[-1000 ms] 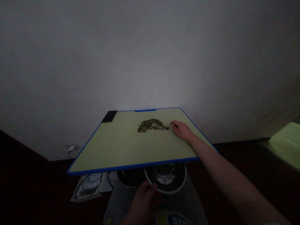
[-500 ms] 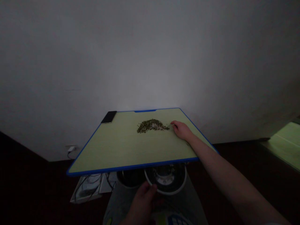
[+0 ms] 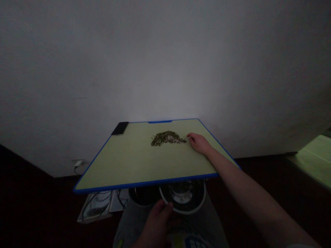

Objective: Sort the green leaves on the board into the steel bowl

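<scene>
Your left hand (image 3: 155, 225) sits low, fingers half curled, by the white-rimmed bowl (image 3: 182, 206); can't tell if it holds anything. Seed pile (image 3: 167, 138) lies on the green board (image 3: 116, 168), just left of your right hand (image 3: 199, 143), loosely open, empty, fingertips just beside the pile.

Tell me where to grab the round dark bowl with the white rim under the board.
Grip the white rim of the round dark bowl at its near edge, coming from your side, below the board. The blue-edged pale green board covers the far part, so the near curve is free, and the rim gives a lip to hold.
</scene>
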`<state>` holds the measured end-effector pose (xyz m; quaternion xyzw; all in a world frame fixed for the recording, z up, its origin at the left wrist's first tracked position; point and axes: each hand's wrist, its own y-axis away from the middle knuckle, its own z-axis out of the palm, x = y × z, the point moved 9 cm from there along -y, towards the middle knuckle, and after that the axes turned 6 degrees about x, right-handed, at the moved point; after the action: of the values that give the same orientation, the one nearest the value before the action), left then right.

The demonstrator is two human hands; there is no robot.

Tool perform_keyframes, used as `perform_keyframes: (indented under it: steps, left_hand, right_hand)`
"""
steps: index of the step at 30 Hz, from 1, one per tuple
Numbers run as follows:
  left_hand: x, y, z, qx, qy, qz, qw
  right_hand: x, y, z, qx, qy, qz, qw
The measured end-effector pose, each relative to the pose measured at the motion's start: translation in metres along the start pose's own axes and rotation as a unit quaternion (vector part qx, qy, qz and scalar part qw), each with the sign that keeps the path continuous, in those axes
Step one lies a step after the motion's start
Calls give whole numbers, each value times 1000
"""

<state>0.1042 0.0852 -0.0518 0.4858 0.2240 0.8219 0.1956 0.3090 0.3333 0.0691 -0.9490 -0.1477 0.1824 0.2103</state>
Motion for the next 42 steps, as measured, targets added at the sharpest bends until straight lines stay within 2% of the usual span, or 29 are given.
perform_keyframes:
  steps: [11,16,21,26,32,42]
  left_hand:
    - [-2,-4,-3,4,-4,-1,1000]
    - [-2,-6,-5,6,-6,21,1000]
    - [-3,2,-3,23,-20,-23,999]
    - [-4,2,-4,36,-21,-36,998]
    - [-8,-7,-9,21,8,-3,1000]
    - [-5,-2,-5,14,-21,-22,999]
  right_hand:
    - [-8,0,2,-15,-9,-16,1000]
    - [-7,0,3,-12,-25,-21,999]
    - [-6,1,4,-13,-29,-26,999]
    - [-8,2,2,-12,-27,-32,999]
    - [-4,2,-3,-6,-18,-8,1000]
    - [2,0,-2,6,-9,5,1000]
